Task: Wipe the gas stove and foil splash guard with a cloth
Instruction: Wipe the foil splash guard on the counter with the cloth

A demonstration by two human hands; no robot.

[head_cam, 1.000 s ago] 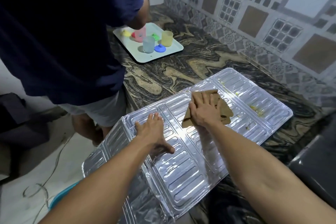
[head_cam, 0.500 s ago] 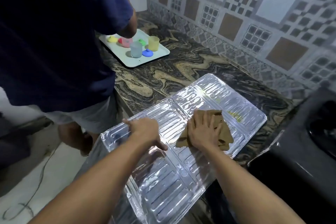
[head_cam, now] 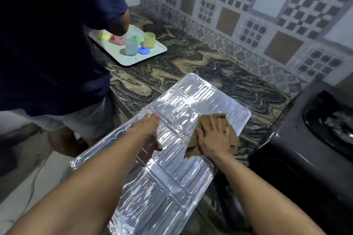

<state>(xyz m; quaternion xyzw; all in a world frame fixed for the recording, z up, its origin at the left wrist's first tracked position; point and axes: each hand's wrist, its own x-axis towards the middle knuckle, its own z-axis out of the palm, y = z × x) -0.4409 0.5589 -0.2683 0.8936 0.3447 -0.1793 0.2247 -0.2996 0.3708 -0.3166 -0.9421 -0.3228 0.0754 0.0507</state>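
The shiny ribbed foil splash guard (head_cam: 183, 105) lies flat on the marble counter and hangs over its front edge. A brown cloth (head_cam: 232, 135) sits on the guard's right panel. My right hand (head_cam: 212, 135) presses flat on the cloth with fingers spread. My left hand (head_cam: 149, 129) rests flat on the guard's middle panel, fingers straight. A small yellow-green smear (head_cam: 201, 102) shows on the foil beyond the cloth. The black gas stove (head_cam: 309, 149) stands at the right, partly out of frame.
Another person in a dark blue shirt (head_cam: 53, 40) stands close on the left at the counter. A pale tray (head_cam: 152, 54) with coloured plastic cups sits at the back left. The patterned tiled wall (head_cam: 248, 9) runs behind the counter (head_cam: 181, 65).
My right hand has slid the cloth rightward and nearer across the foil. The food smears at the far right panel are gone from sight. The view has swung right, showing more of the stove.
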